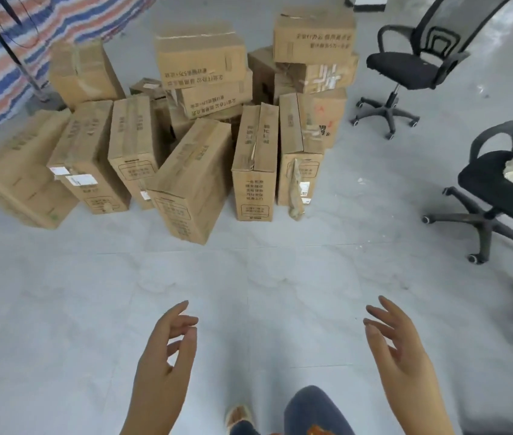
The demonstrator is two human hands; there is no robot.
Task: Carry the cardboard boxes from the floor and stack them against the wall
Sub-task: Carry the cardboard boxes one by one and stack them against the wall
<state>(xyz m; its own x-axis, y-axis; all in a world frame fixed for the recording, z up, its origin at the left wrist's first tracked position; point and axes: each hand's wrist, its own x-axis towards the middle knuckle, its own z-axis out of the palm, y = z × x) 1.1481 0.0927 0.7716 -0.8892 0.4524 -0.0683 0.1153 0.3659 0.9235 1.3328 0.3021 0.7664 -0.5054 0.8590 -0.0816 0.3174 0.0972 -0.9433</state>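
Grey tiled floor [248,277] all around, a striped tarp [13,58] hanging at the far left, and black office chairs [406,67] off to the right. From the head view, the cardboard boxes [167,127] sit in a loose heap straight ahead, some stacked, some on end in a front row. Both hands are out in front and empty: left hand [167,356] with fingers loosely spread, right hand [402,346] the same, palms facing each other. The nearest box [190,180] leans forward out of the row, its long axis running away from the person, well apart from the fingers. It lies ahead and slightly left, so the left hand looks a touch nearer. Nothing lifted yet; I'd judge this the approach.
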